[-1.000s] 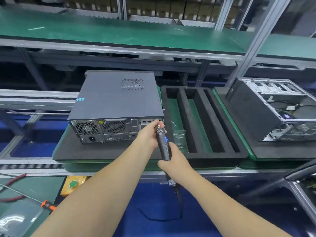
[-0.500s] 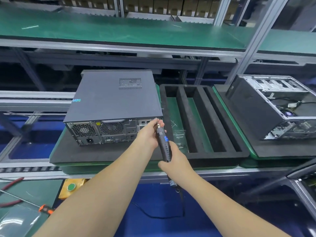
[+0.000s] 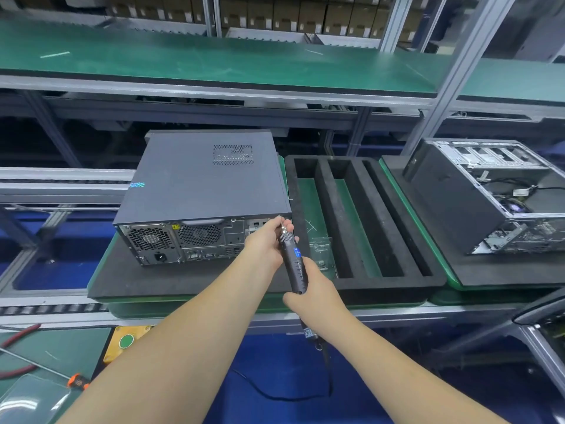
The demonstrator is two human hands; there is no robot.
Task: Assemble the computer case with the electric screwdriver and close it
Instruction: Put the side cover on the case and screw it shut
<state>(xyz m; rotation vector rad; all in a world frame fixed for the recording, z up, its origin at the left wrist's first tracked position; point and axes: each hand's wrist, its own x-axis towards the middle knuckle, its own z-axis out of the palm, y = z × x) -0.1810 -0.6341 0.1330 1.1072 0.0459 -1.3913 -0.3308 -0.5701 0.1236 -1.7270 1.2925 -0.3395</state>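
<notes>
A closed dark grey computer case (image 3: pixel 201 185) lies on a black foam pad (image 3: pixel 146 280), its rear panel with fans and ports facing me. My right hand (image 3: pixel 315 295) grips the body of a black electric screwdriver (image 3: pixel 295 263), which points up at the case's upper right rear corner. My left hand (image 3: pixel 267 243) pinches the screwdriver's tip there, right against the rear panel. Any screw at the tip is hidden by my fingers.
A black foam tray (image 3: pixel 360 228) with long slots sits right of the case, with a small clear bag (image 3: pixel 319 247) in it. An open case (image 3: pixel 489 194) stands on the far right. A yellow box with a green button (image 3: pixel 127 341), red pliers (image 3: pixel 18 335) and an orange-handled tool (image 3: pixel 78 382) lie lower left.
The view has shifted a little, so the case sits slightly lower left in frame. Both hands keep their hold on the screwdriver at the same corner.
</notes>
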